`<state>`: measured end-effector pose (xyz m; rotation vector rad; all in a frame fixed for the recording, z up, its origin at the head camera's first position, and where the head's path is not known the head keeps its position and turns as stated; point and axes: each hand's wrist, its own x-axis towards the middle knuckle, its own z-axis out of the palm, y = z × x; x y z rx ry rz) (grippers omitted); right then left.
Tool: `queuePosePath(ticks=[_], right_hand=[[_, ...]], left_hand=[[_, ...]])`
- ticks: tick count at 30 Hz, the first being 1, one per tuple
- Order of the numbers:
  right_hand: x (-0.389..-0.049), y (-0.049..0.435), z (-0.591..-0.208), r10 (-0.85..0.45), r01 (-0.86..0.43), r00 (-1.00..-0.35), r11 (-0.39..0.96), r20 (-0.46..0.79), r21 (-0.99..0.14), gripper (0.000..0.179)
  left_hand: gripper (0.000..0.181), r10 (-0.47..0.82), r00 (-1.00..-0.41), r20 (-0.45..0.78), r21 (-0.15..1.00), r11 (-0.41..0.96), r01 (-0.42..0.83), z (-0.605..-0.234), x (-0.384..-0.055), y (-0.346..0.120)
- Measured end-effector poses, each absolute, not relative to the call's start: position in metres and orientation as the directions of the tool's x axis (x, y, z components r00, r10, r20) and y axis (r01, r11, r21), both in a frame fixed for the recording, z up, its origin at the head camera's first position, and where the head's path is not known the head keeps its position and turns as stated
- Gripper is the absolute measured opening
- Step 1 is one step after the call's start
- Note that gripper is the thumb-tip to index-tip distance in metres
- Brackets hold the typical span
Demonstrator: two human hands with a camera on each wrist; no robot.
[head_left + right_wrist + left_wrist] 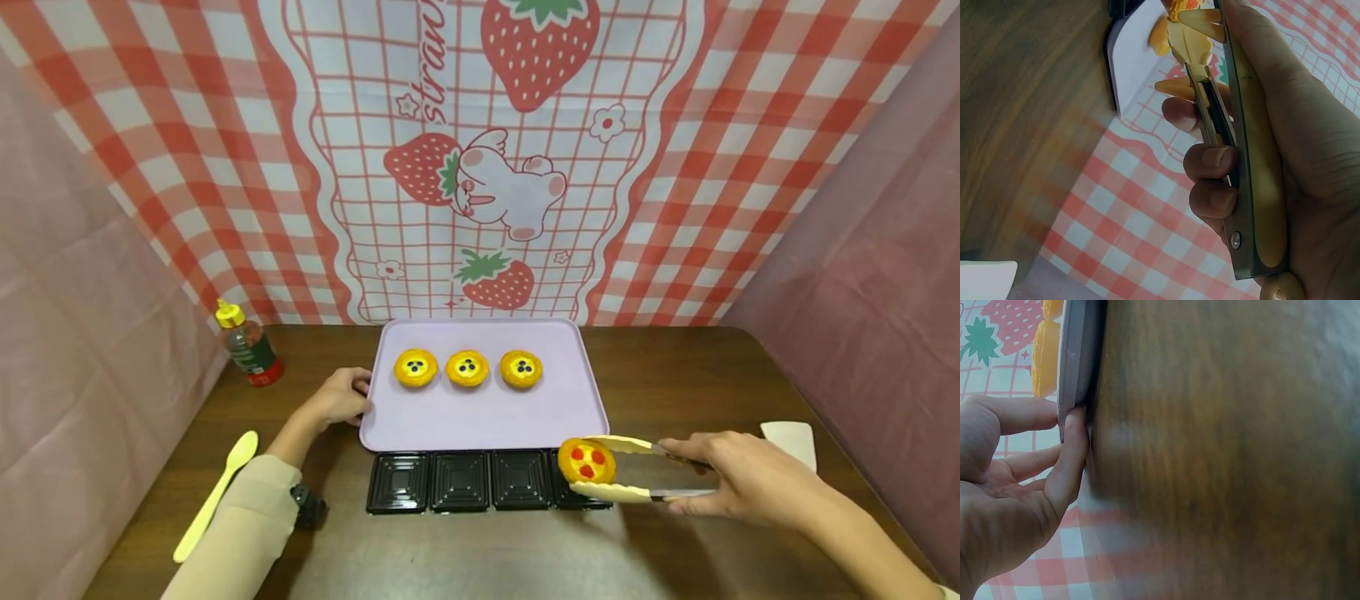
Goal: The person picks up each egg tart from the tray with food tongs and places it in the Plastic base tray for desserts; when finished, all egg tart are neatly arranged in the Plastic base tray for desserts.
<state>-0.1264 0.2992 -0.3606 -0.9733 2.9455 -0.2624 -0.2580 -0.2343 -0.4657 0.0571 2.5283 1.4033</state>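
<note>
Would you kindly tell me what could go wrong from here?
The red-topped tart might slip, being held only at its sides by the tongs. It could land crooked on the rim of the rightmost black compartment. The left hand pinches the edge of the lavender tray; a tug might shift its three tarts.

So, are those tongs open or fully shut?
The tongs are open: in the head view their tips stand apart, either side of the red-topped tart, while the right hand grips them.

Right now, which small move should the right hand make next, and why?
I would probably lower the red-topped tart gently into the rightmost black compartment, because the tongs in the right hand hold it, and the head view shows it overlapping that compartment.
</note>
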Motion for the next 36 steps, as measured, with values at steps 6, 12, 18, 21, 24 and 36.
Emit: queuePosePath(ticks=[6,12,18,21,24,36], right_hand=[[-0.128,0.299,-0.366,-0.581,-0.567,-0.814,0.801,-0.018,-0.192,0.078],[-0.130,0.298,-0.370,-0.573,-0.553,-0.818,0.807,-0.050,-0.208,0.075],[-0.133,0.295,-0.373,-0.586,-0.565,-0.809,0.797,-0.049,-0.214,0.075],[-0.135,0.293,-0.372,-0.591,-0.571,-0.805,0.795,-0.048,-0.206,0.075],[-0.137,0.292,-0.372,-0.588,-0.568,-0.807,0.799,-0.056,-0.199,0.075],[-0.136,0.290,-0.374,-0.586,-0.567,-0.809,0.800,-0.049,-0.195,0.077]], left_hand=[[0.058,0.153,-0.969,-0.195,0.843,0.531,-0.086,-0.465,-0.259,-0.233],[0.059,0.156,-0.968,-0.196,0.841,0.535,-0.084,-0.464,-0.259,-0.232],[0.058,0.154,-0.968,-0.197,0.842,0.532,-0.087,-0.464,-0.259,-0.233],[0.058,0.159,-0.969,-0.190,0.847,0.525,-0.080,-0.465,-0.260,-0.233],[0.059,0.158,-0.968,-0.192,0.848,0.523,-0.083,-0.466,-0.259,-0.233],[0.063,0.157,-0.967,-0.203,0.853,0.513,-0.096,-0.467,-0.258,-0.235]])
